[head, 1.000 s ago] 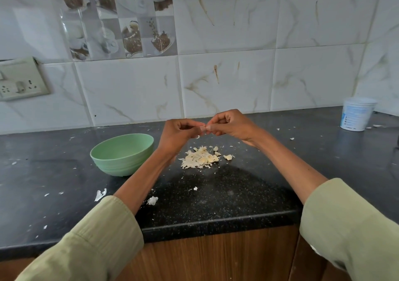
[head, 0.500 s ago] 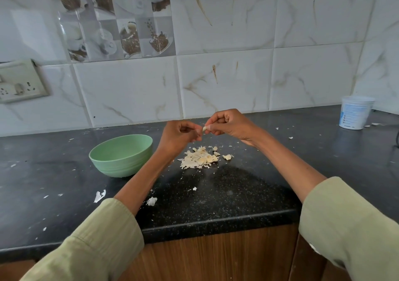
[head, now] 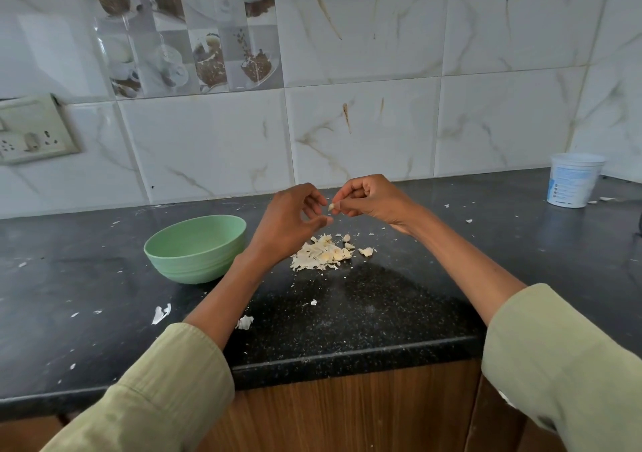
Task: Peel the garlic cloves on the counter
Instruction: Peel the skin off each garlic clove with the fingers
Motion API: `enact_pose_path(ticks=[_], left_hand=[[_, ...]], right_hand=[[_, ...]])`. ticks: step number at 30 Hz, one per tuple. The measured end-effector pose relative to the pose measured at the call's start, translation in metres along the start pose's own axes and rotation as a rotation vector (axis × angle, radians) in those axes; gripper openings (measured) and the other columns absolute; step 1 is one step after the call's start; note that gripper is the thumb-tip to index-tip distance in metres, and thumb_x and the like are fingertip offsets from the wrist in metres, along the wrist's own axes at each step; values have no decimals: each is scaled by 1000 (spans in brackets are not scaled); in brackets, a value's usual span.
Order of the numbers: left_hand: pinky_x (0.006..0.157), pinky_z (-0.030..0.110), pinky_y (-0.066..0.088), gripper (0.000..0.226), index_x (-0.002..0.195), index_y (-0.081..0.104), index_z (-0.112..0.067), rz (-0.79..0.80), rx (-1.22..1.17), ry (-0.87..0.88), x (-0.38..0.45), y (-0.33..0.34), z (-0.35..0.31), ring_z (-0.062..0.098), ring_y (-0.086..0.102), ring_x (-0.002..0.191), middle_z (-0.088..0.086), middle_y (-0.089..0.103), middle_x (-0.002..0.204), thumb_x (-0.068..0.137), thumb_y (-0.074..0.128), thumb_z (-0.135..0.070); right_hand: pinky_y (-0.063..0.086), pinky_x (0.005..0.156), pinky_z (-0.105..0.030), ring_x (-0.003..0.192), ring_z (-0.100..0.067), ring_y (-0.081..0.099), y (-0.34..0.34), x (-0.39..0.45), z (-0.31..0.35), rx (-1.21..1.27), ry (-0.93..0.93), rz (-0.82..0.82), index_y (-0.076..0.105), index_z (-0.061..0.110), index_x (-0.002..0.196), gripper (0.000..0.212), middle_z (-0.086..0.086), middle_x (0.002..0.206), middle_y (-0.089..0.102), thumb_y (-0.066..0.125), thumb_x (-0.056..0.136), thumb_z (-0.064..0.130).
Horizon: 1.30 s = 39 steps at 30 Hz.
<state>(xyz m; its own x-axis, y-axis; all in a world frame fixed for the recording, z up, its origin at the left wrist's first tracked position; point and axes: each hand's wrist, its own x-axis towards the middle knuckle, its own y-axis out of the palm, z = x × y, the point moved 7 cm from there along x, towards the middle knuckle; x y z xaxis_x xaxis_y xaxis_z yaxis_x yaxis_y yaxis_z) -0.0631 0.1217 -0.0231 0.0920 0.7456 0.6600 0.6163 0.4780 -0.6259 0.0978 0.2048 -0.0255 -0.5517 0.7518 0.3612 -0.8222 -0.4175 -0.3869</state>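
My right hand [head: 370, 197] pinches a small pale garlic clove [head: 331, 207] between thumb and fingertips, above the black counter [head: 364, 309]. My left hand [head: 291, 220] hovers just left of it, fingers loosely curled and spread, holding nothing that I can see. Below both hands lies a pile of garlic skins and cloves [head: 323, 252]. A single loose clove [head: 367, 251] sits at the pile's right edge.
A green bowl [head: 195, 247] stands left of the pile. A white plastic tub [head: 575, 179] sits at the far right by the tiled wall. Skin scraps [head: 161, 313] lie scattered near the counter's front edge. A wall socket [head: 33, 131] is at far left.
My hands were joined on the clove a second ago. The left hand has let go and drawn down and left, its fingers opened; the right hand keeps the clove.
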Motion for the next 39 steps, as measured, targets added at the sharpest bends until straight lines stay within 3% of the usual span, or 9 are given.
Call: enact_pose_path(ticks=[4, 10, 13, 19, 24, 29, 34, 39], left_hand=[[67, 16, 52, 16, 92, 75, -19, -39, -23, 24, 0, 0, -8, 3, 67, 75, -12, 73, 79, 86, 87, -28], [67, 43, 57, 13, 85, 70, -20, -74, -37, 23, -1, 0, -4, 12, 66, 71, -8, 71, 74, 93, 79, -22], [67, 47, 55, 16, 84, 64, -20, -70, -50, -3, -2, 4, -2, 19, 65, 72, -4, 70, 74, 95, 76, -20], [63, 40, 48, 14, 90, 57, -17, -19, -137, -57, -7, 10, -2, 32, 59, 73, 9, 67, 77, 103, 57, -15], [63, 34, 39, 21, 101, 54, -5, 56, -268, -139, -11, 23, -2, 18, 50, 70, 5, 62, 81, 112, 36, -8], [62, 32, 35, 23, 104, 52, 6, 38, -342, -264, -12, 28, 2, 17, 43, 71, 3, 54, 80, 110, 36, -9], [63, 32, 35, 25, 95, 53, -2, 31, -344, -259, -12, 26, 0, 14, 42, 70, -1, 52, 79, 110, 37, -15], [63, 36, 37, 29, 89, 54, -16, 18, -302, -230, -11, 27, 2, 15, 44, 68, 0, 54, 78, 111, 36, -20]], right_hand=[[57, 78, -22, 85, -13, 71, 2, 0, -1, 6, 10, 20, 76, 2, 104, 22, -15, 97, 79, 85, 86, 11], [59, 80, -25, 88, -17, 72, 3, -1, 3, 44, -11, 43, 77, 3, 104, 23, -15, 98, 79, 86, 85, 12], [59, 81, -28, 89, -21, 73, 3, -1, 4, 42, -34, 37, 77, 2, 103, 25, -17, 98, 79, 87, 82, 13], [60, 85, -32, 95, -26, 74, 6, -3, 11, 59, -87, 54, 76, -3, 105, 28, -18, 99, 79, 87, 83, 13], [58, 89, -35, 94, -23, 72, 10, -4, 15, 60, -116, 73, 75, 2, 109, 27, -22, 101, 77, 85, 87, 14], [57, 91, -41, 91, -20, 69, 13, -7, 21, -14, -160, 76, 76, 8, 110, 29, -21, 101, 74, 87, 86, 18], [58, 91, -54, 87, -32, 70, 13, -7, 25, -77, -195, 9, 78, 4, 100, 25, -16, 95, 77, 88, 84, 19], [60, 80, -36, 79, -17, 71, 12, -6, 27, -133, -205, -23, 78, 3, 96, 22, -10, 87, 79, 87, 85, 20]])
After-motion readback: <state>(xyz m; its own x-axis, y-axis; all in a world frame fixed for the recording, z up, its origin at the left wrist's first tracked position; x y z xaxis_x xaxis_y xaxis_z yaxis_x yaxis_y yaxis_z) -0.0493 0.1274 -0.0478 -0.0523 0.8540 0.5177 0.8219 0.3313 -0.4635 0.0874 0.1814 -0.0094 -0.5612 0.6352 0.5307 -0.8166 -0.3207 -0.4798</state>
